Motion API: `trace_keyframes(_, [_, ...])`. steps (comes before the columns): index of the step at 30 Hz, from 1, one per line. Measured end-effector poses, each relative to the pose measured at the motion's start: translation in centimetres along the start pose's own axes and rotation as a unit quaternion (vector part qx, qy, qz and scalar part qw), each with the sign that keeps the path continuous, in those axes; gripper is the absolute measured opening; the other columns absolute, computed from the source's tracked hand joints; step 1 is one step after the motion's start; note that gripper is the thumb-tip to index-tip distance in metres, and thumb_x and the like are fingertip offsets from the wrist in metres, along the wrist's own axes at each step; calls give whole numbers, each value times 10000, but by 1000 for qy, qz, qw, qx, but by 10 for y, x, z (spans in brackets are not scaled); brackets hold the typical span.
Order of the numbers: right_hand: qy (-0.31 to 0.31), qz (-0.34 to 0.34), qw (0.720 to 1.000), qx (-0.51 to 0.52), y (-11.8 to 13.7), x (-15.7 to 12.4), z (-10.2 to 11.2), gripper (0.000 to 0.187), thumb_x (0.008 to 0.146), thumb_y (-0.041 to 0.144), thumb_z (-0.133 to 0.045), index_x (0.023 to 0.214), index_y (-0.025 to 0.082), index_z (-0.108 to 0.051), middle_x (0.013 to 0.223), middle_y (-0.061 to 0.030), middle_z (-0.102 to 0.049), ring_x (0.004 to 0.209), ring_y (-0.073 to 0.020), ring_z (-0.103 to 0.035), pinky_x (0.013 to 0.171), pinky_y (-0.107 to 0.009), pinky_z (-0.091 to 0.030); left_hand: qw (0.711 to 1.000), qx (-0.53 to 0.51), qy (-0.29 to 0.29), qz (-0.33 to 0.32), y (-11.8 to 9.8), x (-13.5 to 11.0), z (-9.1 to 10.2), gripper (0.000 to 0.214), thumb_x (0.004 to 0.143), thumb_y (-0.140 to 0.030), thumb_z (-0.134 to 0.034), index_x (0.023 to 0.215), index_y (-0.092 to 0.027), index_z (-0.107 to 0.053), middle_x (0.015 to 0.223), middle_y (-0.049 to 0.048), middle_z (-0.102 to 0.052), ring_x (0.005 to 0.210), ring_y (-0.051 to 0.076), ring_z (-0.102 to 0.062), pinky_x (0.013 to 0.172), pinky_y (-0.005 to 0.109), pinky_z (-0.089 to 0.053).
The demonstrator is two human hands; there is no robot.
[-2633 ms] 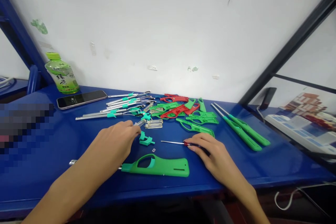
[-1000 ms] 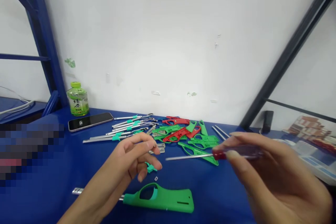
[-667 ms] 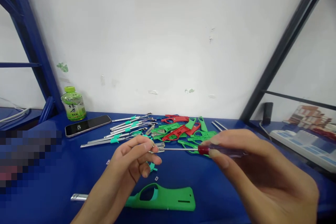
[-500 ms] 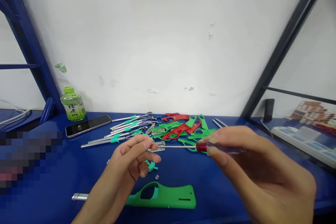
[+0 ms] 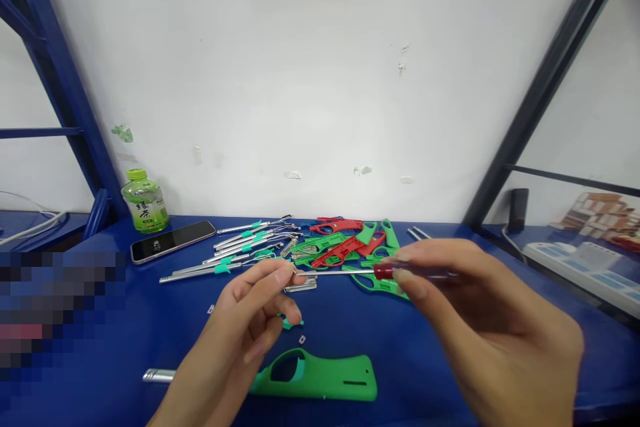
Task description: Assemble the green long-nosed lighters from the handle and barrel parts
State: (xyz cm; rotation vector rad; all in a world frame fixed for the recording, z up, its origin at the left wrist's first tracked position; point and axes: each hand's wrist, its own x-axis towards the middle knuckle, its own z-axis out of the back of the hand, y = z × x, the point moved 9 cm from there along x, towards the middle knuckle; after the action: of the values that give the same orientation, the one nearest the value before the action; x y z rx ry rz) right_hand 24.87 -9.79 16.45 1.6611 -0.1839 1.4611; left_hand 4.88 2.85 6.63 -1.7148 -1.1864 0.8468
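Note:
My right hand (image 5: 480,320) is closed round a screwdriver (image 5: 380,271) with a red and clear handle, raised above the blue table (image 5: 150,327). Its thin metal shaft points left, and the tip meets the pinched thumb and forefinger of my left hand (image 5: 255,313). Whatever sits in that pinch is too small to make out. Under my hands lies a green lighter body (image 5: 320,377) with a metal tube (image 5: 157,375) sticking out to the left. A small teal part (image 5: 289,324) and a tiny white piece (image 5: 301,339) rest beside it.
Behind my hands lie a row of metal tubes with teal collars (image 5: 235,250), a heap of green and red shells (image 5: 345,247) and small metal clips (image 5: 303,285). A phone (image 5: 173,241) and a green tea bottle (image 5: 145,201) stand at the back left. A power strip (image 5: 585,267) lies at the right.
Both hands rose from the table, the right one lifting the screwdriver. Its tip then moved left until it met my left fingertips. The view tilted upward.

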Motion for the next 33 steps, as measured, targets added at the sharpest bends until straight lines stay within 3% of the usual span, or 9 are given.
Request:
trace_keyframes(5, [-33,-21,999,4,-3,1,4,116,976,242,-847,1031,344,-838,950,14,-818,821,-188,-782,725,-271,-699,1000,-16,-1,25,6,-1,3,447,726,-549,-1004,950,-227,-789,818,-3,-745,461,12,-336,400,134,-261])
trace_keyframes(9, [-42,-29,999,0,-6,2,5,89,972,270,-861,1028,337,-845,915,9,-822,776,-184,-788,690,-261,-703,999,-31,0,29,9,-1,1,458,676,-518,-1029,883,-213,-757,828,1,-774,428,-12,-292,393,145,-220])
trace_keyframes(16, [-41,-34,998,17,-14,4,4,147,956,227,-864,1057,333,-855,920,29,-826,690,-137,-769,625,-200,-677,999,-27,15,11,6,-1,4,389,786,-531,-975,896,-225,-761,665,-45,-681,428,-1,-205,415,147,-238])
trace_keyframes(22, [-48,-49,997,15,-16,5,3,136,938,228,-874,1025,331,-863,894,41,-819,657,-112,-747,623,-167,-667,999,-38,1,3,2,-4,0,361,750,-487,-985,873,-224,-771,574,-52,-595,470,39,-286,428,150,-225])
trace_keyframes(28, [-46,-48,998,5,-17,6,4,141,941,236,-875,1024,350,-870,898,65,-828,645,-76,-743,604,-102,-628,998,-36,-47,-19,-6,-11,-4,307,756,-432,-941,845,-203,-756,746,-5,-720,487,31,-334,460,163,-247])
trace_keyframes(33, [-39,-39,998,-7,-19,7,4,124,949,272,-877,1039,356,-872,871,65,-826,645,-79,-744,607,-98,-628,998,-38,-53,-27,-4,-10,-2,297,788,-433,-934,812,-215,-735,684,-21,-690,505,34,-323,478,151,-219])
